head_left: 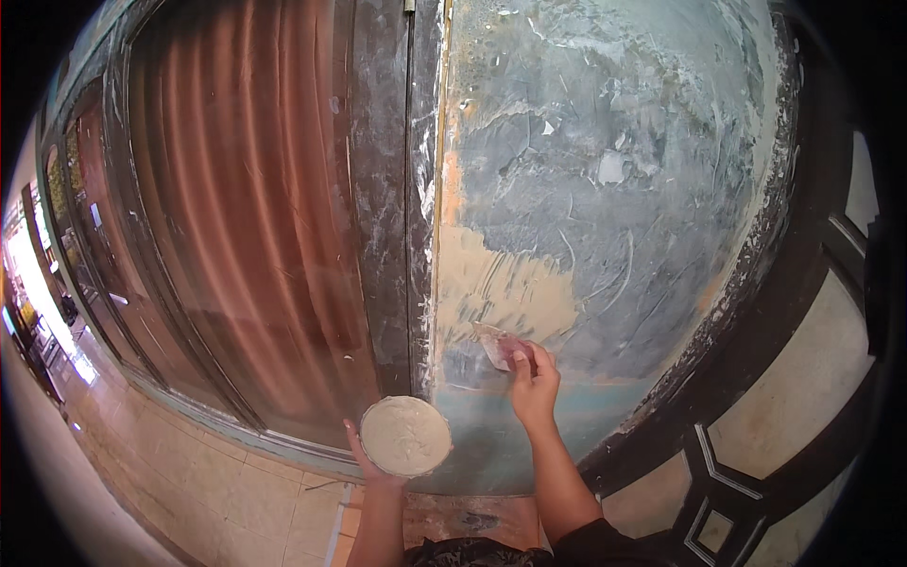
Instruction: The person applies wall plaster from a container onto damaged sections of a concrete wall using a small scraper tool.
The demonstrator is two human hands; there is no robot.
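My right hand pinches a small reddish scraper, its blade against the wall or very close to it. Just above the blade spreads a patch of wet beige putty, streaked at its left side. Around the patch, the grey-blue wall is rough and blotched with white marks. Lower down, my left hand holds up a round bowl filled with pale putty, fingers around its left side and underside. The bowl hangs in front of the bottom of the dark door frame.
A glazed panel with a reddish-brown curtain stands to the left, in a dark frame smeared with white. Dark panelled woodwork curves along the right. Tiled floor lies at lower left, with a bright opening beyond.
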